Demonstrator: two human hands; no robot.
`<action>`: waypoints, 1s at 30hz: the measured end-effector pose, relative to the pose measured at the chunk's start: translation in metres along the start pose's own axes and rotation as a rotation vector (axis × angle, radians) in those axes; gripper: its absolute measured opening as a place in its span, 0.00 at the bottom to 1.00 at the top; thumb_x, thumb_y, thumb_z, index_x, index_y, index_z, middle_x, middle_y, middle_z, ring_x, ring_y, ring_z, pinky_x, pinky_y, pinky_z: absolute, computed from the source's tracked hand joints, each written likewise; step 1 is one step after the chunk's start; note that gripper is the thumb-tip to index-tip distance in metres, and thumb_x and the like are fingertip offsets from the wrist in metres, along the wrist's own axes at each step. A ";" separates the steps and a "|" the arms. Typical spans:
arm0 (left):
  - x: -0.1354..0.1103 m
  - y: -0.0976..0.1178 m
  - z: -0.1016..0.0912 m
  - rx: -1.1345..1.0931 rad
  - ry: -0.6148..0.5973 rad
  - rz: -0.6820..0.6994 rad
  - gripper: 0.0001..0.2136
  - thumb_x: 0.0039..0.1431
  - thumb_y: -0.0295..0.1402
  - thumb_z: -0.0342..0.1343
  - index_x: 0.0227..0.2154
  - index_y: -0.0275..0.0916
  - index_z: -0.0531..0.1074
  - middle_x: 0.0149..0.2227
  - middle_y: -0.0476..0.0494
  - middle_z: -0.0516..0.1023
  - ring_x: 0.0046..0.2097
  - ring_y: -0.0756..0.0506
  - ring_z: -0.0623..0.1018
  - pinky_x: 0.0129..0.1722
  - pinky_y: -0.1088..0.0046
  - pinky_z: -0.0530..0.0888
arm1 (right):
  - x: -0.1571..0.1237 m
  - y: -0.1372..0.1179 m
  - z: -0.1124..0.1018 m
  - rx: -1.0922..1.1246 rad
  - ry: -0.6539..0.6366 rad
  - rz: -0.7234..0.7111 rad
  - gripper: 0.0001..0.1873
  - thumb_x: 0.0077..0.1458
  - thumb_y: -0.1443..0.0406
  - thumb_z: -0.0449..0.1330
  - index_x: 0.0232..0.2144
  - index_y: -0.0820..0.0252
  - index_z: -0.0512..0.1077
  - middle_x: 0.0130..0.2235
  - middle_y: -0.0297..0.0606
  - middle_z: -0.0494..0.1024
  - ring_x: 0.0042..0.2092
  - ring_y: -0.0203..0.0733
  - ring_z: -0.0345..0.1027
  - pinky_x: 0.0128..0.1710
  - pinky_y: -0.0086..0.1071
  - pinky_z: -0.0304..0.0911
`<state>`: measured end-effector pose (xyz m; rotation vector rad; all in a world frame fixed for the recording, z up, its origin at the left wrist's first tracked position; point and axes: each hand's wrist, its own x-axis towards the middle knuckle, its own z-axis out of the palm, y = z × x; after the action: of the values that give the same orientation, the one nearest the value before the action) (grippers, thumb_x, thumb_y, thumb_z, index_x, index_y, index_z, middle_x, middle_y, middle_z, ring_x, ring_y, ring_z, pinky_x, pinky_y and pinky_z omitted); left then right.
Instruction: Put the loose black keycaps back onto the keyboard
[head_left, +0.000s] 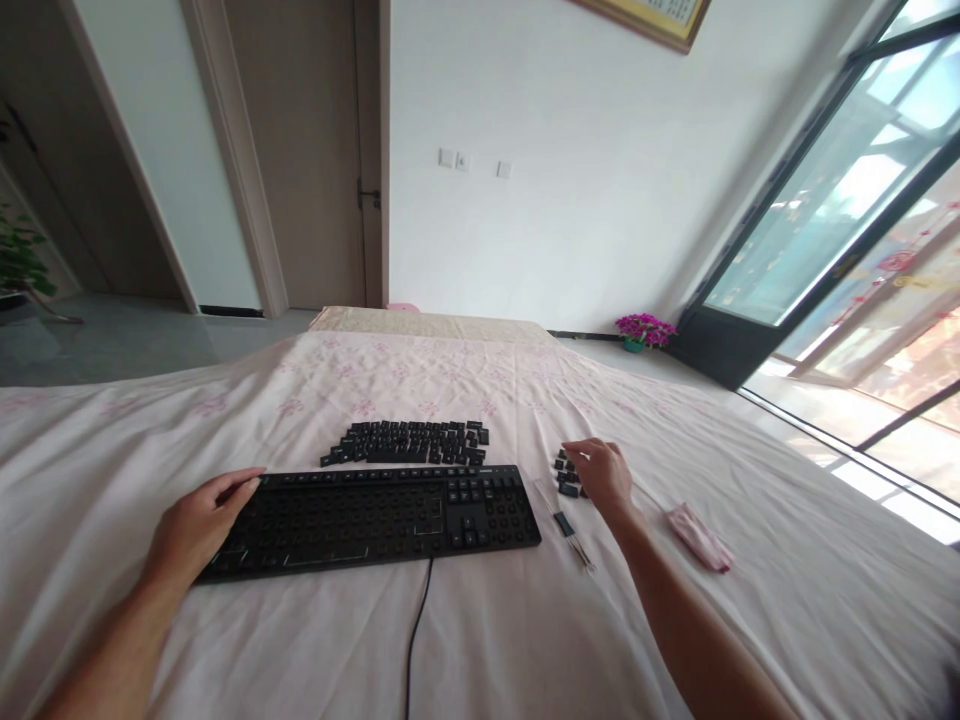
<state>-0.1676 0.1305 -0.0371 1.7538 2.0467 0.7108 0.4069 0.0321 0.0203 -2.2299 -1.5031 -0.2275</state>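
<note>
A black keyboard (337, 520) lies on the bed sheet, most of its left and middle key positions bare of keycaps. My left hand (199, 525) grips its left end, fingers at the upper left corner. To the right, my right hand (604, 470) is closed in a pinch over a small group of loose black keycaps (568, 490). What the fingertips hold, if anything, is hidden. Behind the keyboard many more loose keycaps (409, 442) lie in rows. A keycap puller (564, 524) with thin wire loops rests between the keyboard and my right forearm.
A folded pink cloth (699, 538) lies right of my right forearm. The keyboard's cable (417, 630) runs toward me over the wrinkled pale pink sheet (300, 650). Beyond the bed are a white wall, a door (300, 150) and a pot of purple flowers (645, 330).
</note>
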 end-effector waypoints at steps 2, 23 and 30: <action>0.000 0.000 0.000 0.002 0.001 -0.003 0.20 0.56 0.48 0.50 0.48 0.48 0.74 0.41 0.49 0.80 0.39 0.44 0.76 0.36 0.74 0.68 | 0.015 0.009 -0.002 -0.065 -0.054 0.005 0.13 0.56 0.60 0.55 0.37 0.48 0.79 0.43 0.35 0.77 0.46 0.46 0.61 0.43 0.35 0.54; 0.001 0.001 0.000 0.005 -0.003 -0.017 0.20 0.56 0.48 0.50 0.48 0.48 0.74 0.42 0.49 0.80 0.41 0.44 0.77 0.40 0.73 0.69 | 0.055 0.005 0.014 -0.325 -0.271 -0.188 0.05 0.46 0.67 0.63 0.27 0.56 0.80 0.35 0.41 0.78 0.46 0.48 0.60 0.43 0.39 0.46; 0.000 0.000 0.001 -0.010 0.006 0.000 0.21 0.56 0.49 0.49 0.48 0.47 0.74 0.43 0.49 0.80 0.42 0.44 0.77 0.41 0.74 0.69 | 0.014 -0.030 -0.004 -0.127 -0.192 -0.321 0.10 0.56 0.59 0.58 0.36 0.50 0.79 0.42 0.36 0.78 0.46 0.45 0.62 0.44 0.37 0.49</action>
<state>-0.1666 0.1303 -0.0380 1.7476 2.0437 0.7257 0.3851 0.0515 0.0372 -2.1457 -2.0020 -0.2155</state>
